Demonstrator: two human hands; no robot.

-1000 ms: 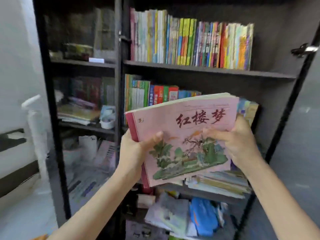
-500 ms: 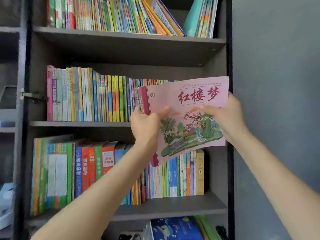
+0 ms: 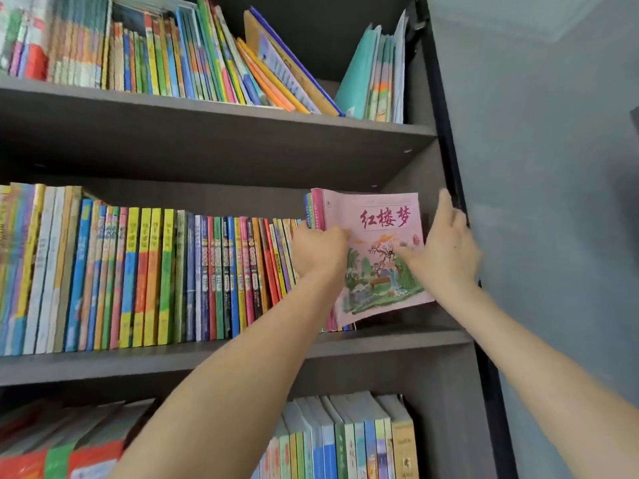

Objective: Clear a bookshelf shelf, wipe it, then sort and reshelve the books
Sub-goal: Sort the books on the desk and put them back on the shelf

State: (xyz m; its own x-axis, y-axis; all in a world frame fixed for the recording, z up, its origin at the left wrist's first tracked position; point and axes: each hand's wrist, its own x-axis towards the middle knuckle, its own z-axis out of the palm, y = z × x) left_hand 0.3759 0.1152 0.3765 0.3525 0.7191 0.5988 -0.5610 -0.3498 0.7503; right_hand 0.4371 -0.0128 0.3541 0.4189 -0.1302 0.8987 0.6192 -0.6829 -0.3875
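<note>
1. Pink book (image 3: pixel 377 257) at right end of shelf (image 3: pixel 397 340), fronting a thin stack. Cover facing out and tilted, spine to the left against the row (image 3: pixel 155 278). Lower edge close to the board; touching or not, cannot tell.
2. Left hand (image 3: pixel 318 252) gripping the spine side, thumb on cover, fingers curled behind. Right hand (image 3: pixel 446 257) slack: thumb on cover, fingers straight, spread up toward side wall (image 3: pixel 427 174), clamping nothing.
3. Key relation: gap between row and side wall, directly behind the book. Long axis roughly upright, but cover turned out instead of spine. Left hand nearer the spine, so probably the steering one.
4. Likely next: turn spine outward, slide back into gap, square against row.
5. Room: gap seemingly wide enough for the stack. Risk of leaning like the books (image 3: pixel 276 70) one shelf up unless pressed to the row. Board dark, flat, bare along front edge.
</note>
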